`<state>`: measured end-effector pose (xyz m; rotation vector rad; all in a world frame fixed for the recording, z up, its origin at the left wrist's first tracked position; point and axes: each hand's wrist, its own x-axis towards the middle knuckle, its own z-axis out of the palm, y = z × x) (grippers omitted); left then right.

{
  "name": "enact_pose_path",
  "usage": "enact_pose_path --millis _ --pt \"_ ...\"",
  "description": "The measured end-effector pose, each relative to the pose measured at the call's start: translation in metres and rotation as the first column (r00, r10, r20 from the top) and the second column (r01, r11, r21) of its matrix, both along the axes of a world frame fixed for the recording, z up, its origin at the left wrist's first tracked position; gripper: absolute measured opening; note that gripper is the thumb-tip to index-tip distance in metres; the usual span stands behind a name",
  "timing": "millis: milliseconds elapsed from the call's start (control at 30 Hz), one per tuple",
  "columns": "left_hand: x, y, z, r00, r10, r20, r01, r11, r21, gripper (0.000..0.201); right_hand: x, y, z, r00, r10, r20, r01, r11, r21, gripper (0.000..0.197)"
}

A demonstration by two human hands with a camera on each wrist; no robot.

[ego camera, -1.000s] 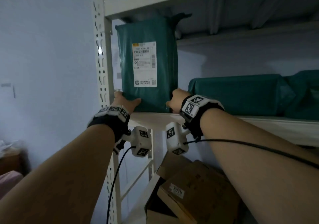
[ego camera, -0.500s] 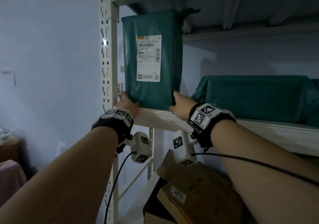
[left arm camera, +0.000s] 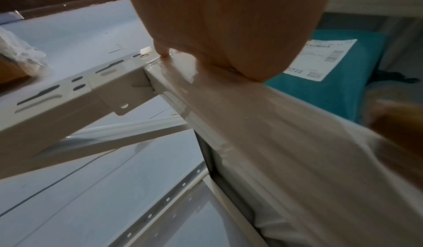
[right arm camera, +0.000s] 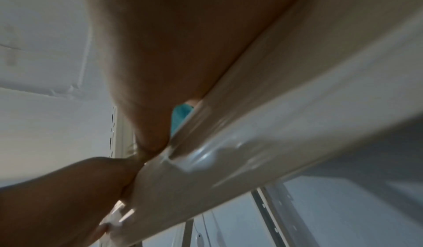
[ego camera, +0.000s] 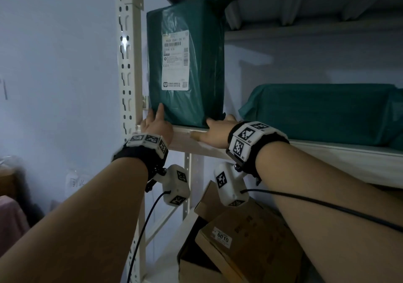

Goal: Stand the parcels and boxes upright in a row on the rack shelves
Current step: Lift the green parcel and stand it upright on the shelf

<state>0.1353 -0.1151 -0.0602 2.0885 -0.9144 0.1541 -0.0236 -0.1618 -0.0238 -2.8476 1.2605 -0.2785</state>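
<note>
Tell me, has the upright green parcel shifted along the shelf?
No. The green parcel stands just as close beside the rack post, bottom on the shelf.

Teal parcel (ego camera: 185, 64), white label (ego camera: 175, 60), cream rack (ego camera: 128, 53), brown boxes (ego camera: 250, 239)

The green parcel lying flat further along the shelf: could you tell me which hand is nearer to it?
Right. The right hand is at the upright parcel's right corner, beside the flat parcel; the left hand is beyond the upright parcel.

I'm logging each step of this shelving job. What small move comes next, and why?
Probably let go and reach right: the labelled parcel stands upright by the post, both hands at its base, while the next parcel lies flat.
</note>
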Motion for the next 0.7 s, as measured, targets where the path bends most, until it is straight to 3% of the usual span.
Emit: enact_pose_path --millis 133,233,467,700 --pt "0.0015 0.0009 -0.0021 0.997 0.017 0.08 -0.019 0.999 0.032 0.055 0.002 -0.0041 -0.0021 0.996 0.006 -0.087 -0.01 0.998 -0.054 0.108" --pt "0.0053 -0.0009 -0.0027 0.988 0.023 0.15 -0.033 0.997 0.064 0.053 0.0037 -0.0074 -0.0011 0.995 0.019 -0.098 -0.024 0.999 -0.048 0.118" --pt "0.0026 -0.0009 -0.0022 0.984 0.029 0.175 -0.036 0.999 0.038 0.052 -0.0007 -0.0065 -0.004 0.998 0.059 0.032 -0.057 0.996 -0.07 0.132" --pt "0.0013 -0.0015 -0.0032 0.975 0.04 0.22 -0.045 0.999 0.015 0.052 -0.0021 -0.0083 -0.0042 0.992 0.127 -0.006 -0.127 0.985 -0.118 0.113"
